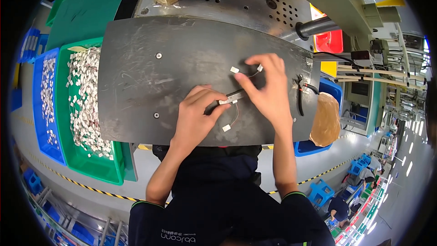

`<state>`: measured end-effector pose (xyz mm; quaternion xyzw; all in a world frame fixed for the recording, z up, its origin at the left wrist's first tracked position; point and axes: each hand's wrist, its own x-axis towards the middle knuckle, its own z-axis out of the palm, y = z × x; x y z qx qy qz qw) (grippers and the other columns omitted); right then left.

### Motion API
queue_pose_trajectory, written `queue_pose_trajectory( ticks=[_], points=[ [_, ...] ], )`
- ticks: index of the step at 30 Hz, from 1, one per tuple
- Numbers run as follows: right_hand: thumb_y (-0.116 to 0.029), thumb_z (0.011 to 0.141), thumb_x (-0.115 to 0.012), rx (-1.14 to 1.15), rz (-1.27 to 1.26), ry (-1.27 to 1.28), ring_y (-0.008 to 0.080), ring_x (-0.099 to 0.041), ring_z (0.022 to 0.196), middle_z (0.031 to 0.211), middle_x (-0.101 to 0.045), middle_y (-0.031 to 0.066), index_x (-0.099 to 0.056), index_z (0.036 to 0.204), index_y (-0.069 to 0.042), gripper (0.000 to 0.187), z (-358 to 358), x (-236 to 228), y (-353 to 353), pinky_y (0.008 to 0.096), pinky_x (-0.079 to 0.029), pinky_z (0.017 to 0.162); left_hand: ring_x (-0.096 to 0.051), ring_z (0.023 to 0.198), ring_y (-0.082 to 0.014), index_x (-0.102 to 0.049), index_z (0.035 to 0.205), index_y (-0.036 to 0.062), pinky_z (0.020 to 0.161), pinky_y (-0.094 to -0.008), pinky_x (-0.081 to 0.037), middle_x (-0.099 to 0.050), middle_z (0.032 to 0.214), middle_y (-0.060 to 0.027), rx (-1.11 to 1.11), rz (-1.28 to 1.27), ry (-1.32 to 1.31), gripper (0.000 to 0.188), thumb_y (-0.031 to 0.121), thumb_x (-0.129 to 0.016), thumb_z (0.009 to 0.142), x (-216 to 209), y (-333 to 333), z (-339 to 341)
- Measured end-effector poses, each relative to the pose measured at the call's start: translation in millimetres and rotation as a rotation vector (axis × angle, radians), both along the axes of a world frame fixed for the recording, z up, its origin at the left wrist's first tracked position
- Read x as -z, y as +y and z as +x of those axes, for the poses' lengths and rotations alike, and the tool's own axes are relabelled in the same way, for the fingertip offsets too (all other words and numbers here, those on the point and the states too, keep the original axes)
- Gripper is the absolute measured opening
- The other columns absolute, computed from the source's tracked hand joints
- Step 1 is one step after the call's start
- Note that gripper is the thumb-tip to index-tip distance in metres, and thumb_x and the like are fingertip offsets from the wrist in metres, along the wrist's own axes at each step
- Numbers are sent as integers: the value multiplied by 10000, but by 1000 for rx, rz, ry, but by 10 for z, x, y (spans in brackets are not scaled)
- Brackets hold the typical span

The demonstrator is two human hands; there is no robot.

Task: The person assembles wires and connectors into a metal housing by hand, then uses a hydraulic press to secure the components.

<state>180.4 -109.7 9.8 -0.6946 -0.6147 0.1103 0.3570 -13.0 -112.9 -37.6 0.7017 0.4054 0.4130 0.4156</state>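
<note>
On the dark grey work plate (132, 86), my left hand (195, 111) pinches one end of a short, narrow metal bar (236, 94) between thumb and fingers. A thin wire lead (237, 116) runs from a small white connector against the bar to another white connector (226, 128) nearer me. My right hand (271, 86) is above the bar's far end, thumb and index finger spread apart. Between them is a second wire lead (248, 74) with a white connector (234, 69) on its left end; its other connector sits close to the curled fingers.
Cutting pliers (300, 95) lie at the plate's right side. To the left stand a green bin (116, 166) and a blue bin (61, 152) with many small white connectors. A brown-wrapped bundle (325, 120) rests in a blue bin at right. A perforated metal machine bed (218, 2) is behind.
</note>
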Motion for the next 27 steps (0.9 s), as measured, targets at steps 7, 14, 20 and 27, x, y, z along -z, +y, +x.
queue_pose_trajectory(
  ticks=[7,14,20,27],
  points=[
    [-76,967,-704,-255,50,-238,260,-660,941,968,-691,74,-684,1034,-42,77,180,55,-25,396,-457,934,-714,887,-273,-748,912,30,978,-423,-568,-781,907,-79,-17,24,-21,204,80,-889,773,20,-1,42],
    [8,937,-737,-244,-128,96,200,-740,773,925,-750,123,-751,1099,10,163,323,-97,-407,284,-571,698,-689,893,-290,-736,923,29,928,-416,-575,-754,889,-77,-25,32,-14,185,98,-866,811,2,-1,-13],
    [-14,793,-850,-274,-30,-88,230,-677,756,876,-767,76,-806,942,-32,156,478,-57,-552,335,-519,703,-688,817,-279,-747,910,26,944,-434,-581,-756,851,-81,-43,48,-22,168,97,-868,817,-14,4,42],
    [-16,756,-848,-512,59,-248,232,-669,762,899,-740,46,-778,945,-45,203,443,-155,-364,346,-510,715,-683,763,-273,-754,882,21,945,-422,-578,-746,799,-86,-65,7,-66,160,106,-874,821,-56,22,36]
  ],
)
